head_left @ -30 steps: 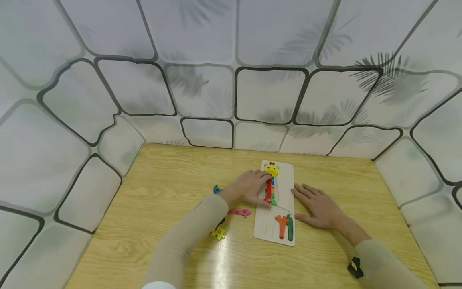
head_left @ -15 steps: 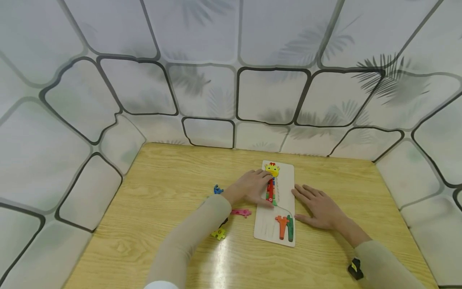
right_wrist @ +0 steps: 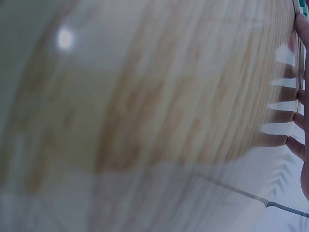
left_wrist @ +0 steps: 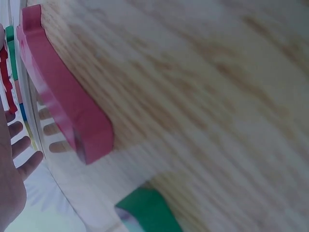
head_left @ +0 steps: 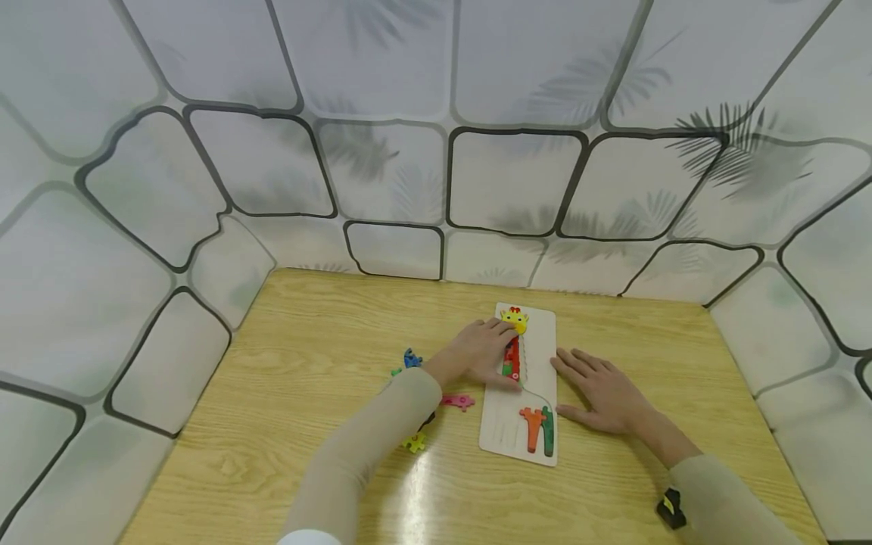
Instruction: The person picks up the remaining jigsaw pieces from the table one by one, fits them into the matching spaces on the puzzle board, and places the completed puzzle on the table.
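Note:
A white giraffe puzzle board (head_left: 500, 439) lies on the wooden table, with a yellow giraffe head (head_left: 514, 320) at its far end. My left hand (head_left: 480, 352) reaches over it and pinches a long red puzzle piece (head_left: 512, 359) by its ends, thumb near and fingers far. The piece overlaps the neck area below the head; in the left wrist view the red piece (left_wrist: 6, 79) stands beside a coloured strip. An orange leg piece (head_left: 533, 428) and a dark green leg piece (head_left: 548, 431) sit at the near end. Fingers spread, my right hand (head_left: 606, 393) rests at the board's right edge.
Left of the board lie a pink piece (head_left: 459, 401), a blue piece (head_left: 412, 358) and a yellow-green piece (head_left: 413, 442), partly behind the left sleeve (head_left: 368, 424). A green piece (left_wrist: 149, 210) shows in the left wrist view. A patterned wall (head_left: 391, 250) borders the table.
My left hand has shifted slightly right with the red piece, which now covers more of the coloured neck strip and shows green to its left. My right hand stays in place.

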The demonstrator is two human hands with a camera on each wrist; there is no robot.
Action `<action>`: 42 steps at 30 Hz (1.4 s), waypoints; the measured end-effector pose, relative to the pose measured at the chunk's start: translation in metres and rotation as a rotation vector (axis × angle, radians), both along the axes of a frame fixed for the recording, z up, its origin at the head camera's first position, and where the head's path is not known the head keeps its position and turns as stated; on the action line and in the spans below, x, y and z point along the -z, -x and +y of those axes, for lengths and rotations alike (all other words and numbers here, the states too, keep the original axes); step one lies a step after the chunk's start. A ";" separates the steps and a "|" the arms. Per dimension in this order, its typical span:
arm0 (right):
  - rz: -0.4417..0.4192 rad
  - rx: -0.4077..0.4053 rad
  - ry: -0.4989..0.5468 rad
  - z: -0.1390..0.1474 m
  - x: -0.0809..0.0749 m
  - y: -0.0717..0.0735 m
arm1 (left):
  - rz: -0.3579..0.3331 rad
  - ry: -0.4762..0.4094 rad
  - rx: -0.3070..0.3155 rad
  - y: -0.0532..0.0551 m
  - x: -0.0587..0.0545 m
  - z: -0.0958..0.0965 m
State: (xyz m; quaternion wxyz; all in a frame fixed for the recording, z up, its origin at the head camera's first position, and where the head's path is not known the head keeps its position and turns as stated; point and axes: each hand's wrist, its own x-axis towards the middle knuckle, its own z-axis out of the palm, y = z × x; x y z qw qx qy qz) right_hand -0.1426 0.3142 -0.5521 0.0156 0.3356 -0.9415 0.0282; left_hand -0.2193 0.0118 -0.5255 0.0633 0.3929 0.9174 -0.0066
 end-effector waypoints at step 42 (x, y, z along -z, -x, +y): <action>-0.003 -0.001 -0.009 0.000 0.003 0.001 | -0.022 -0.036 -0.021 0.002 0.006 0.009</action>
